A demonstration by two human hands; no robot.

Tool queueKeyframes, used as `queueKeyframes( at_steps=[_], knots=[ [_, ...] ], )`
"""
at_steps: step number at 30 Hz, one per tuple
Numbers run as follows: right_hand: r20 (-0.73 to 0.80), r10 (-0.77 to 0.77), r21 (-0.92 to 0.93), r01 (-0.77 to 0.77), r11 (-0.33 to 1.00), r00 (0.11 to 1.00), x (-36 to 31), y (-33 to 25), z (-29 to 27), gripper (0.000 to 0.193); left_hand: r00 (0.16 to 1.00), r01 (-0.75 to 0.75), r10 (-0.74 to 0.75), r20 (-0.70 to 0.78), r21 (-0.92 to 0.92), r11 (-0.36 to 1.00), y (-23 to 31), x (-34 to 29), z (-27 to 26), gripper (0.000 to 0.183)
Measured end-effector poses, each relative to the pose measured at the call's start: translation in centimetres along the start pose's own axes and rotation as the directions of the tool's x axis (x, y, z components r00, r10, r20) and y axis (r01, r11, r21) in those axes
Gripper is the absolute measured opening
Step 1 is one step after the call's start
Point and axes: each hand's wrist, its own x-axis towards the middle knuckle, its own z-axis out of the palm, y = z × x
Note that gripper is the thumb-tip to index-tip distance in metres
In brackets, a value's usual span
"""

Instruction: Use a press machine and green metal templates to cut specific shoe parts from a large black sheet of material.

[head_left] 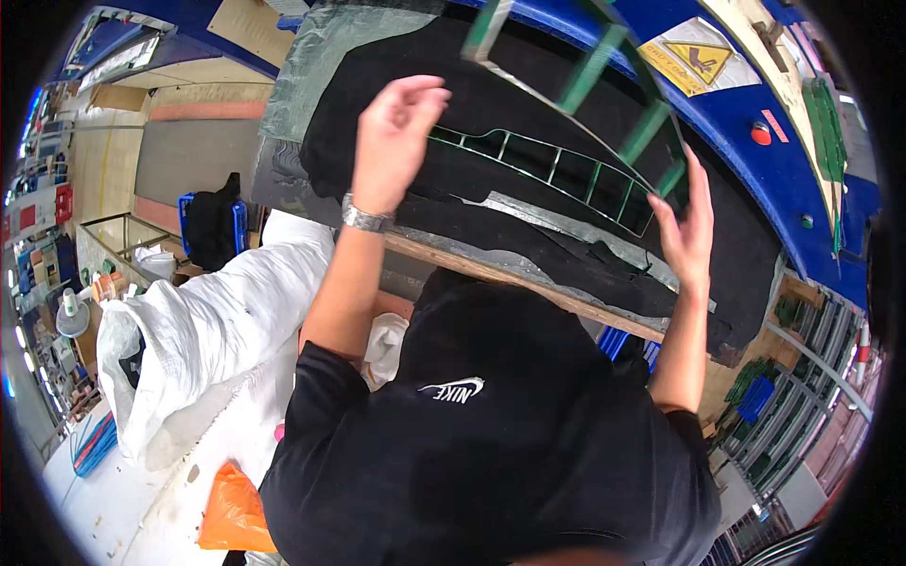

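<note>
My right hand (pixel 687 222) grips the near right end of a green metal cutting die (pixel 593 71), a ladder-like frame with crossbars. It is raised at a tilt and smeared by motion; its far end runs out of the top of the view. A second, long curved cutting die (pixel 593 181) lies on the black sheet material (pixel 354 108) below it. My left hand (pixel 396 132) is lifted over the left part of the sheet, near the lying die's left end. Its fingers are loosely bent and nothing shows in them.
A bare grey strip (pixel 566 226) shows along the cut near part of the sheet. Beyond stands a blue machine beam (pixel 755 179) with a red button (pixel 761 134). A bulky white sack (pixel 217 321) is at my left, an orange bag (pixel 233 509) below it. Racks (pixel 802 406) stand right.
</note>
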Motion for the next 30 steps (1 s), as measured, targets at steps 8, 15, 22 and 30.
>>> queueKeyframes(
  at_steps=[8,15,22,30],
  knots=[
    [0.347,-0.100,-0.088,0.138,0.986,0.932,7.6,6.7,6.1,0.068,0.979,0.071,-0.010,-0.202,0.297,0.952,-7.1,1.2,-6.0,0.023],
    [0.467,-0.107,-0.052,0.148,0.988,0.878,8.8,10.1,10.0,0.066,0.988,0.082,-0.014,-0.152,0.455,0.887,-10.0,1.9,-6.7,0.025],
    [0.414,-0.075,-0.081,0.119,0.990,0.907,8.6,9.7,11.3,0.069,0.996,0.077,-0.034,-0.085,0.580,0.811,-10.5,4.0,-5.4,0.033],
    [0.105,0.002,-0.213,0.020,0.977,0.994,6.4,10.5,6.6,0.060,0.994,0.097,-0.037,-0.099,0.728,0.679,-11.0,5.5,-4.0,0.040]
  ],
)
